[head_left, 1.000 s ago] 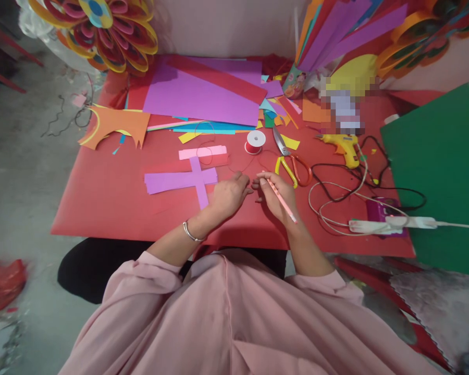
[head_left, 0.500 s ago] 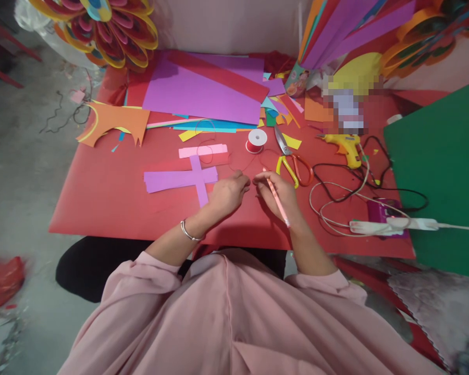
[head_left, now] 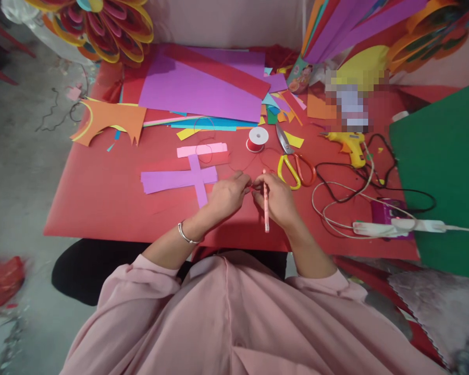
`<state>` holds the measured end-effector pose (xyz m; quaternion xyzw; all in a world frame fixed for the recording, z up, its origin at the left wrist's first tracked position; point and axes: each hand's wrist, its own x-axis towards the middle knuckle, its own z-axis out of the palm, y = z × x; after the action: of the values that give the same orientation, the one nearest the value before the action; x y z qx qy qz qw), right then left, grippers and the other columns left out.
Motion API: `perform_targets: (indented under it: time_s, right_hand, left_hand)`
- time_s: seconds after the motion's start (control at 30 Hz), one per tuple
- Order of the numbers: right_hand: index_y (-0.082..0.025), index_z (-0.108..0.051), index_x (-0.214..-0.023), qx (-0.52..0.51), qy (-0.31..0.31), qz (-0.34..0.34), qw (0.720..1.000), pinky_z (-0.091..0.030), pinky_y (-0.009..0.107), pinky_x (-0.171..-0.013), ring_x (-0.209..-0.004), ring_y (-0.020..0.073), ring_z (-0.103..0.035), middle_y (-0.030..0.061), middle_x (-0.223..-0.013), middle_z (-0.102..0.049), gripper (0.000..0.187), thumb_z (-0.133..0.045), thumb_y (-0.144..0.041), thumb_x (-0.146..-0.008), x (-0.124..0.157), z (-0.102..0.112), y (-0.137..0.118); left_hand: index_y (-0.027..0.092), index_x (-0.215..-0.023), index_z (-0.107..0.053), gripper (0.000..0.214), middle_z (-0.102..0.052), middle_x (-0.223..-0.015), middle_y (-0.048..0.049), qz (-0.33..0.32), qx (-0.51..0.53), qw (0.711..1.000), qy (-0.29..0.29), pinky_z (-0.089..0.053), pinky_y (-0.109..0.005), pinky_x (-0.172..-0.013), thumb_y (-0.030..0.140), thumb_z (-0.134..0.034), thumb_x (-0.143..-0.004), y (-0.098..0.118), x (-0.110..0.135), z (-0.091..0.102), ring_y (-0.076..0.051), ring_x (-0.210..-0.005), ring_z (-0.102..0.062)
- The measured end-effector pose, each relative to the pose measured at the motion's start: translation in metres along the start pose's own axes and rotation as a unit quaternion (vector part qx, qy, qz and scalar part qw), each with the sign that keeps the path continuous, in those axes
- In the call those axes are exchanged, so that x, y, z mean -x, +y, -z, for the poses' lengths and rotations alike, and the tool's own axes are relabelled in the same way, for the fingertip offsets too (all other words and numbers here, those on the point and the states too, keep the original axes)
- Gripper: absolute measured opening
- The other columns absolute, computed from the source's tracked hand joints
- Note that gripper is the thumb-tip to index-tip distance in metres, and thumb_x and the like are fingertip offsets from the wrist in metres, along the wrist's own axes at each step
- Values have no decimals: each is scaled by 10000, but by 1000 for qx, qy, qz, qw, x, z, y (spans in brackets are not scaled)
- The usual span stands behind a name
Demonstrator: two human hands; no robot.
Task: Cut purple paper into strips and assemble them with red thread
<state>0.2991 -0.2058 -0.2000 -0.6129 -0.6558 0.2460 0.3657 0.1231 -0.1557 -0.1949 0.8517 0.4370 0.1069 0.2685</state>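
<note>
My left hand [head_left: 229, 194] is closed in a pinch, with a bit of red thread [head_left: 254, 158] showing at its fingertips. Facing it, my right hand [head_left: 279, 198] is closed around a pink patterned pencil [head_left: 266, 205], whose eraser end points toward me. The two sets of fingertips nearly meet above the red tabletop. Beyond them stands a white spool [head_left: 257, 139] wound with red thread. To the right lie scissors [head_left: 291, 156] with one yellow and one orange handle. Purple paper strips [head_left: 170, 179], one laid crosswise, rest beside my left hand.
Pink strips [head_left: 202, 150] lie behind the purple ones. Large purple sheets [head_left: 203, 83] and paper scraps cover the back. On the right are a yellow glue gun [head_left: 349, 147], tangled cords, a white power strip [head_left: 375, 228] and a green board [head_left: 441, 172]. Orange cut paper [head_left: 111, 119] lies left.
The pencil has swung from a slant to nearly upright in the picture, its eraser end moving left. My hands stay close together, fingertips slightly nearer. The view has shifted a little.
</note>
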Motion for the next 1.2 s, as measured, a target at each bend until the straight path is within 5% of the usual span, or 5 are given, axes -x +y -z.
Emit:
perform_targets:
  time_s: [0.37, 0.63, 0.8, 1.0, 1.2]
  right_hand:
    - [-261, -682, -929, -88, 33, -85, 992, -557, 348, -743, -759, 201, -680, 25, -884, -741, 170, -751, -407, -876, 6, 4, 5]
    - [-272, -675, -864, 26, 115, 15, 993, -551, 384, -839, -858, 234, -691, 60, -883, -726, 132, -608, -260, -977, 8, 4, -1]
    - [-257, -699, -919, 79, 46, 33, 995, -531, 361, -787, -844, 236, -688, 62, -860, -724, 131, -590, -206, -971, 18, -1, 0]
    - [-284, -709, -945, -25, 35, -28, 999, -547, 315, -691, -664, 182, -682, -1, -810, -748, 50, -682, -263, -908, 21, 9, 3]
    - [-289, -716, -939, 3, 21, -40, 999, -563, 350, -764, -767, 213, -726, 21, -885, -785, 44, -675, -283, -924, 21, 19, 5]
  left_hand:
    - [196, -871, -728, 136, -702, -940, -52, -21, 195, 979, 48, -525, -317, -803, 161, -615, -939, -5, -6, 4, -173, -865, -665]
    - [159, -1003, -697, 170, -715, -758, -35, 171, 492, 854, -9, -508, -217, -468, 308, -670, -927, 5, -7, -1, -138, -594, -696]
    - [166, -945, -751, 232, -586, -543, 34, 138, 396, 905, -66, -444, -213, -433, 270, -547, -979, 6, -5, 4, -99, -420, -544]
    - [177, -1044, -801, 267, -789, -1024, -72, 52, 252, 966, 8, -572, -310, -843, 126, -576, -910, -2, -9, 2, -178, -906, -723]
    - [167, -1078, -774, 302, -737, -973, -61, 27, 201, 979, 27, -544, -305, -800, 79, -599, -849, -5, -6, -1, -155, -813, -658]
